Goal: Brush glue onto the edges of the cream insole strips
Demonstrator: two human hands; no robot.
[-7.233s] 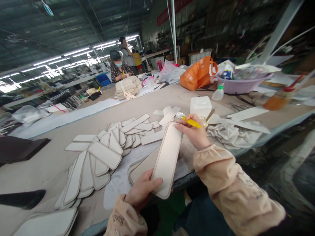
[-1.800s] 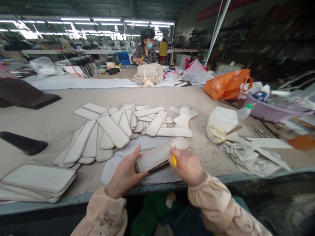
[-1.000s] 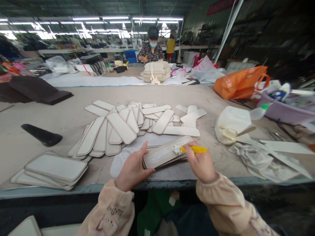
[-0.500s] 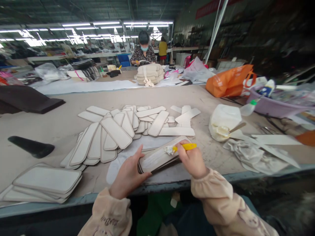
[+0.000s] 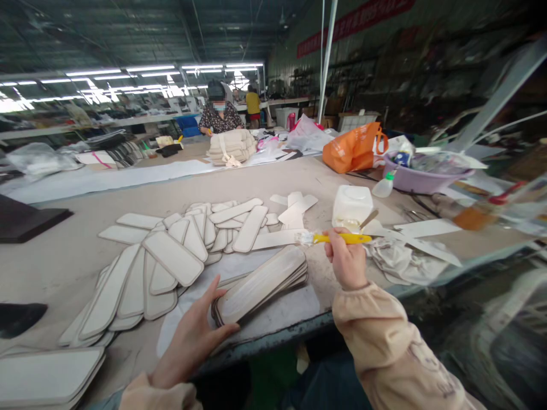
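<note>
Brush, clamped in my right hand, has lifted off the top panel toward two o'clock; its coating seems spread. Left hand, fingers apart, brackets eight o'clock.

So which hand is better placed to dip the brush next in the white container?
Likely the right hand: it holds the brush near the white container, while the left hand is farther, at the stack of strips.

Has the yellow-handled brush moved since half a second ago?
Yes. Judged against the white plastic container, the yellow-handled brush has moved closer to it, from over the stack's top panel to its far right end.
</note>
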